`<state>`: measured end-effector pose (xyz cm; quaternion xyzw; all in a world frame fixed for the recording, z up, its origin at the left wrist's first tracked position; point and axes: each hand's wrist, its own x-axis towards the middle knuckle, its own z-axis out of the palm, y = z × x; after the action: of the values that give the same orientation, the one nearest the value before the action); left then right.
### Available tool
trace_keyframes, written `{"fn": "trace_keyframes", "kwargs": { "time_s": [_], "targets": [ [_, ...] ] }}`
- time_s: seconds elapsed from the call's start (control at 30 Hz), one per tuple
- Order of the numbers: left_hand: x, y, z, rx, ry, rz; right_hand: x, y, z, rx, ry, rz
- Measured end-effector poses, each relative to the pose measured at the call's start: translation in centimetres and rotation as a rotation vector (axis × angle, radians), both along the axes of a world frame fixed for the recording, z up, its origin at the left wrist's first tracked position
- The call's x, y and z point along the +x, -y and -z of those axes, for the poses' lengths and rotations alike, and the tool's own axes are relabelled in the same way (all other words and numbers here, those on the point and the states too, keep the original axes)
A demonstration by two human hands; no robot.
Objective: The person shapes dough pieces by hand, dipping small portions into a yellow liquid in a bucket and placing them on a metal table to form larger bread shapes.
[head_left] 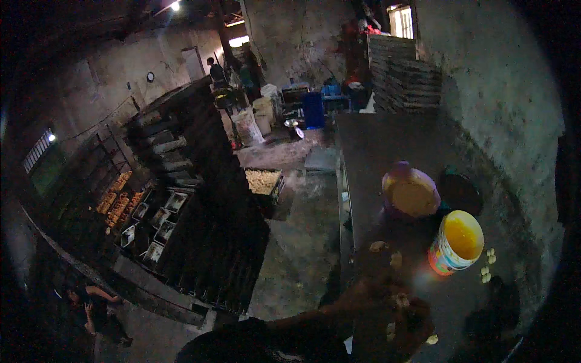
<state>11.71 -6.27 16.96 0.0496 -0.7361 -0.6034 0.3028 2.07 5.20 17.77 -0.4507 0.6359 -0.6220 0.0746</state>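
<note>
My left hand point(378, 293) reaches over the dark worktable point(369, 139) from the lower middle. My right hand point(414, 320) is close beside it at the lower right. A pale dough piece point(401, 300) is at my hands; dimness hides their fingers and whether either grips it. Other dough pieces point(378, 246) lie just beyond, with a few small pale lumps point(487, 266) to the right. An open white bucket point(454, 254) with a yellow inside stands near my hands, behind it a purple basin point(410, 192) with tan contents and a dark round container point(460, 190).
Dark stacked trays point(212, 212) stand left, near baked goods point(121, 206) and a crate of pale pieces point(260, 181). A wall point(496, 91) borders the table at right. Sacks point(248, 127) and blue bins point(313, 109) stand behind. People are at upper middle point(215, 72) and lower left point(97, 308).
</note>
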Motion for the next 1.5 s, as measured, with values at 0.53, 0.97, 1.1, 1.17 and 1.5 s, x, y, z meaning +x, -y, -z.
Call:
{"fn": "trace_keyframes", "kwargs": {
  "time_s": [0.53,0.97,1.1,1.17,1.5],
  "targets": [
    [0.5,3.5,3.4,-0.030,-0.034,-0.045,0.2,1.5,0.7,0.058,0.199,0.001],
    [0.6,4.7,1.6,0.689,0.338,0.042,1.0,4.4,0.9,0.100,0.219,-0.049],
    [-0.6,5.0,10.5,0.714,0.177,0.055,1.5,5.0,0.8,0.101,0.235,-0.091],
    [-0.8,5.1,9.5,0.548,0.317,0.023,1.2,4.9,0.9,0.107,0.232,-0.079],
    [0.7,6.5,5.6,-0.013,0.369,-0.042,0.2,5.0,1.1,0.119,0.252,-0.033]
  ]
}}
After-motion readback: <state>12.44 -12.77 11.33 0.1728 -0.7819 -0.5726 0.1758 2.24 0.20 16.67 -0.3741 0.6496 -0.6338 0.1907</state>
